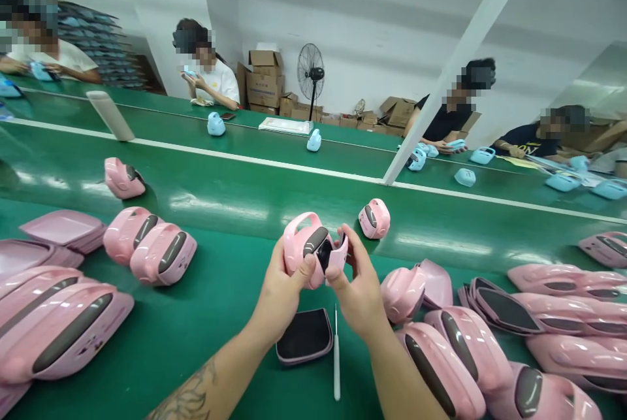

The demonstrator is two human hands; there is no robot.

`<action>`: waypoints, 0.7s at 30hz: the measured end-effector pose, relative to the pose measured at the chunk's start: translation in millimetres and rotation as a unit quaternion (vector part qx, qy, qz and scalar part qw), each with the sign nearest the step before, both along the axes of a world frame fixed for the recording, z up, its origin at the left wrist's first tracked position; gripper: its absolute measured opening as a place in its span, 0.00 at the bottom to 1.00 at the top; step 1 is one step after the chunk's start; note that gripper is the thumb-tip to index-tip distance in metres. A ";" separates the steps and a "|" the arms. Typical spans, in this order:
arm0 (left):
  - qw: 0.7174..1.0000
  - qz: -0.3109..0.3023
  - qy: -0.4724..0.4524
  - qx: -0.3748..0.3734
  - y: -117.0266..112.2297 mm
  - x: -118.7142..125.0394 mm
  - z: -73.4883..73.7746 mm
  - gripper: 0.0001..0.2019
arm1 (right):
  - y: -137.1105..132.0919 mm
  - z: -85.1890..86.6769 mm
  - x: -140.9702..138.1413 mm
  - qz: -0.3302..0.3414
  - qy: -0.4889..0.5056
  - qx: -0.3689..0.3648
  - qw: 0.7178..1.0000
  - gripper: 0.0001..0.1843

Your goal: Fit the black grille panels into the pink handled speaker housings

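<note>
My left hand (284,292) grips a glossy pink plastic casing (298,243) with a loop handle and a dark grey panel, its thumb pressed on the front. My right hand (355,283) pinches a thin pink shell piece (337,253) at the casing's side, where a black interior shows between them. Below my hands lie a flat black pad with pink edging (304,336) and a slim steel pick with a white handle (336,358). Several pink casings (164,253) sit to my left, and more (453,355) are heaped to my right, close to my right forearm.
A green conveyor belt (215,204) runs across, carrying loose pink casings (375,218). Beyond it, a second belt holds pale blue casings (216,124). Several co-workers (208,70) sit along the far side. Cardboard boxes (264,80) and a standing fan (311,70) stand by the back wall.
</note>
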State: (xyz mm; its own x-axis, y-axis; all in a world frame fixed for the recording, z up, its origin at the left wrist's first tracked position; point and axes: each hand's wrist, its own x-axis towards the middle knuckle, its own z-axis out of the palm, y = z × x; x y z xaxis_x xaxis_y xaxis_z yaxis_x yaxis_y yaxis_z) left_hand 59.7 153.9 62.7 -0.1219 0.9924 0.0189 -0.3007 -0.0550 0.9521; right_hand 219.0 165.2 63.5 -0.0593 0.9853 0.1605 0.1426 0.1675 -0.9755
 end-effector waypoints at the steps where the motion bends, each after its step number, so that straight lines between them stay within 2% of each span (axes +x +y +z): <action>1: 1.000 -0.017 0.009 0.004 -3.2 0.0 3.7 0.36 | 0.3 -1.5 -1.0 -0.004 -0.016 0.008 1.000 0.52; 6: 0.998 -0.059 -0.003 -0.006 -10.9 -4.7 18.4 0.33 | -0.8 -6.0 -2.1 0.011 -0.054 0.034 0.998 0.50; 10: 0.998 -0.067 0.007 -0.005 -11.4 -7.3 24.1 0.33 | -1.4 -5.8 -5.5 0.041 -0.050 0.047 0.997 0.48; 13: 0.994 -0.106 0.010 0.016 -12.9 -9.9 25.6 0.32 | 0.2 -8.1 -6.2 0.036 -0.041 0.025 0.998 0.50; 16: 0.989 -0.127 0.062 0.037 -16.5 -11.4 19.6 0.42 | 2.5 -10.0 -4.5 0.023 -0.005 -0.006 1.000 0.55; 18: 0.982 -0.092 0.159 0.041 -17.9 -11.0 9.9 0.49 | 2.8 -9.6 -4.2 0.009 0.033 -0.027 0.999 0.57; 21: 0.948 -0.015 0.309 0.071 -14.7 -10.8 -11.1 0.55 | -0.2 -8.3 -9.6 -0.006 0.069 -0.063 0.996 0.55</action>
State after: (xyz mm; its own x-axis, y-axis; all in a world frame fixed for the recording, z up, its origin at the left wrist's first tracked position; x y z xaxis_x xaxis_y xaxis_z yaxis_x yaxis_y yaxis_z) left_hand 48.9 139.3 51.6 -0.0153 0.9771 0.2120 0.3097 -0.1970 0.9302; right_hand 209.4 165.0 55.1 -0.0328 0.9986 0.0419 0.0063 0.0421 -0.9991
